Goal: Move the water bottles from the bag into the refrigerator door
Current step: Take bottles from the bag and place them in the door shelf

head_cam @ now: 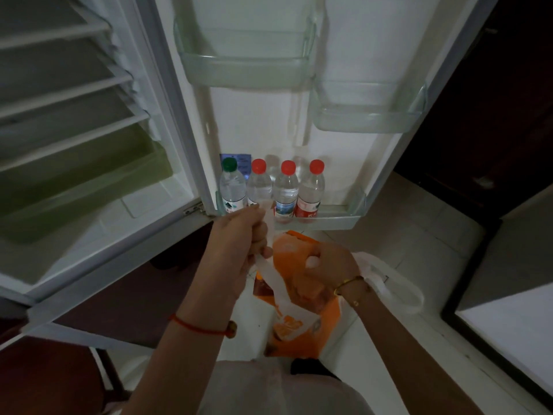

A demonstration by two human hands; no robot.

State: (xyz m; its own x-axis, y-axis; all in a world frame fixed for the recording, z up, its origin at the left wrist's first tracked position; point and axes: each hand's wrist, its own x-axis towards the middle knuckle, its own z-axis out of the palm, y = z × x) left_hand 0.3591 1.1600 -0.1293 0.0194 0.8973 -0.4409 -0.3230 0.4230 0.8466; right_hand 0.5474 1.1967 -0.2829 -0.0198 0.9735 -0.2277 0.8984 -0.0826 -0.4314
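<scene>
Several water bottles stand upright in the bottom shelf (335, 221) of the open refrigerator door: one with a green cap (230, 184) at the left, then three with red caps (259, 182) (286, 187) (312, 187). Below the door hangs an orange plastic bag (299, 324) with white handles. My left hand (239, 238) is closed around one white handle (270, 274), holding the bag up. My right hand (332, 262) is at the bag's mouth, fingers curled around something pale; I cannot tell what it is. The other handle (389, 283) loops over my right wrist.
Two empty clear door bins (245, 67) (368, 115) sit higher on the door. The refrigerator interior at left has wire shelves (68, 100) and a green drawer (89, 187). A dark cabinet (478, 100) and a white appliance (514, 324) stand at right. Pale floor tiles lie below.
</scene>
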